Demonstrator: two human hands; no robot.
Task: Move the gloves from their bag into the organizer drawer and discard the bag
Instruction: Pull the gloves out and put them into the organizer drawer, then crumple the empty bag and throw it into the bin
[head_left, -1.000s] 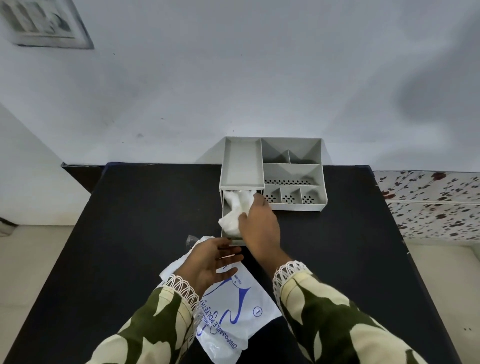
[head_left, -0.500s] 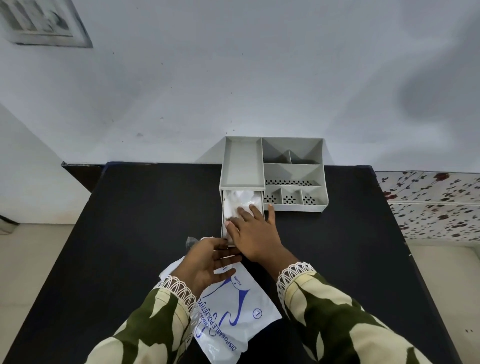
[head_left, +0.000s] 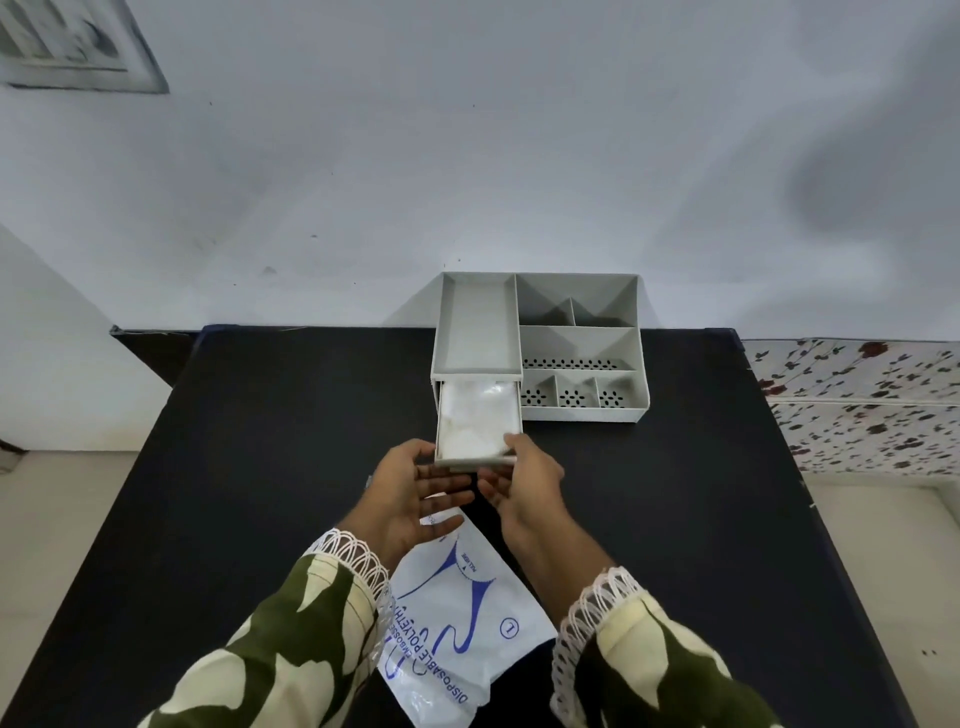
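The grey organizer (head_left: 582, 343) stands at the far edge of the black table. Its drawer (head_left: 470, 460) is pulled out toward me, and the white gloves (head_left: 475, 418) lie crumpled inside it. My left hand (head_left: 410, 493) has its fingers spread at the drawer's front left corner. My right hand (head_left: 524, 486) touches the front right corner with its thumb on the rim. Neither hand holds anything. The white bag with blue print (head_left: 457, 623) lies flat on the table between my forearms.
The black table (head_left: 260, 467) runs to a white wall behind the organizer. A patterned cloth surface (head_left: 857, 395) adjoins the table on the right. Beige floor shows on both sides.
My right hand lifted off the gloves and drew back to the drawer's front right corner. My left hand rose from the bag to the front left corner. The gloves now lie flatter in the drawer.
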